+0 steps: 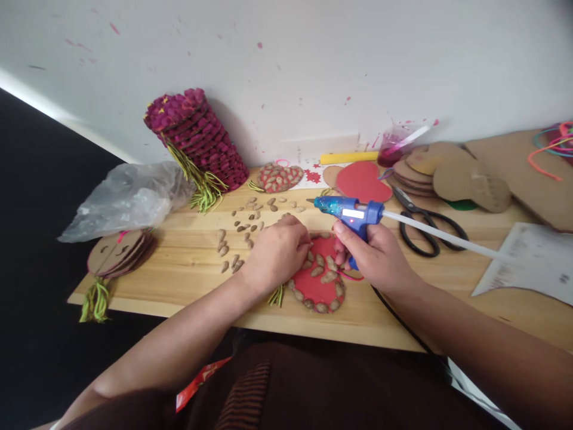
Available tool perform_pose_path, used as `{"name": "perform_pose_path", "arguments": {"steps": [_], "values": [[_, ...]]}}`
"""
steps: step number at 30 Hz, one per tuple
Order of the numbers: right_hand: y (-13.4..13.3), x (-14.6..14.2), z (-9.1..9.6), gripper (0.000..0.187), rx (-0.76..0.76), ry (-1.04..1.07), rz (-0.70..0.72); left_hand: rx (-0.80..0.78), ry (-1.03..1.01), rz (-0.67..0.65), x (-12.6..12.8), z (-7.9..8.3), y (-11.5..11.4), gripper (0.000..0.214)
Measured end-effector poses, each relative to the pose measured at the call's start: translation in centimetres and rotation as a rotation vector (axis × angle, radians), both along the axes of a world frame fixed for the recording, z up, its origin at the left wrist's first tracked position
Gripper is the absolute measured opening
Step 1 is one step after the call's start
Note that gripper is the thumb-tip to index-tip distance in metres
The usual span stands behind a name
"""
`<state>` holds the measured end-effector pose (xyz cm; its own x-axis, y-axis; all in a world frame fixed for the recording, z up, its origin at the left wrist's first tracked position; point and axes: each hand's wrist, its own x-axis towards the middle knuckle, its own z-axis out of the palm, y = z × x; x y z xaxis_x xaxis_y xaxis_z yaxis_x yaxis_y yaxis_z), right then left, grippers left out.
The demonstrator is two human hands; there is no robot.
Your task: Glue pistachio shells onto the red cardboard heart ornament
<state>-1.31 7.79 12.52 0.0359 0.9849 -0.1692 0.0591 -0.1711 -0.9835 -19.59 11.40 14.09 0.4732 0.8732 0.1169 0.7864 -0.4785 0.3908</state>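
Observation:
My right hand (373, 254) is closed round a blue glue gun (349, 210) with a white glue stick (447, 237) poking out behind; its nozzle points left above the work. A red heart-shaped piece (320, 285) edged and partly covered with seeds lies on the wooden table (188, 280) in front of me. My left hand (277, 248) rests on the heart's left side, fingers curled and pinched at a seed on it. Loose seeds (244, 230) are scattered just left of that hand.
A stack of dyed purple-red pieces with yellow-green tassels (197, 140) leans on the wall. Clear plastic bag (125, 200), brown discs (120, 251), black scissors (425, 227), cardboard cut-outs (452, 173), a plain red heart (362, 182), a seed-covered heart (277, 177) and paper (532, 269) lie around.

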Motion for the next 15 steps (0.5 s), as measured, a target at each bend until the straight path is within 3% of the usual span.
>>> {"name": "perform_pose_path", "arguments": {"steps": [8, 15], "values": [[0.0, 0.0, 0.0, 0.036, -0.002, -0.002, 0.004, -0.01, -0.017, -0.011, -0.1, -0.4, 0.1, 0.009], [0.1, -0.1, 0.2, 0.035, -0.014, 0.02, -0.001, -0.055, -0.168, -0.007, -1.6, -0.9, 0.4, 0.018]]}}
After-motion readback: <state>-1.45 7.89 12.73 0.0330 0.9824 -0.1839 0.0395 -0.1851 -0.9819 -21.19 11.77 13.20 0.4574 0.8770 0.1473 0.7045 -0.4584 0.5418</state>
